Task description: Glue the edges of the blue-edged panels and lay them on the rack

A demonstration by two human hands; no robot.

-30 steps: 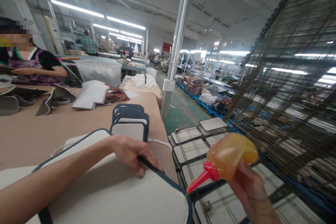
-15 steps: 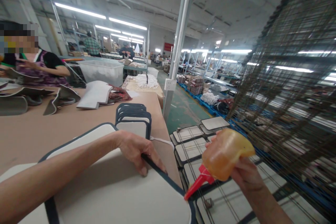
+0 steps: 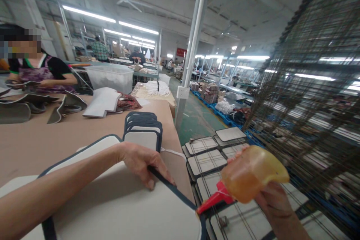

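— How is the right hand [image 3: 274, 200] set?

— It is wrapped round the amber squeeze bottle [image 3: 251, 174], the grip closed on the soft body. The bottle is held tilted, so that its long axis runs from the hand at the right down and leftward to the red nozzle [image 3: 212, 200].

— And where is the nozzle tip placed?

— It is brought just beside the near right corner of the grey padded panel [image 3: 126, 210], at the dark blue binding [image 3: 180, 197] that edges it. Whether tip and binding are touching cannot be told.

— What is done by the left hand [image 3: 142, 163]?

— It is laid flat on the panel, fingers pressed down beside the same binding, farther along the edge from the nozzle. Nothing is pinched; the panel is only held down against the counter [image 3: 56, 135].

— So which way does the panel lie from the bottle?

— To the left and slightly below. The binding runs diagonally from the left hand's fingertips toward the nozzle, so the bound corner is reached soonest by the right hand.

— What is seen farther out?

— A stack of smaller bound pads [image 3: 143, 127] is set on the counter beyond the left hand. Finished panels are laid out on a wire rack [image 3: 208, 161] below the counter's right edge. Across the counter, a seated person [image 3: 42, 75] is occupied with dark shaped pieces.
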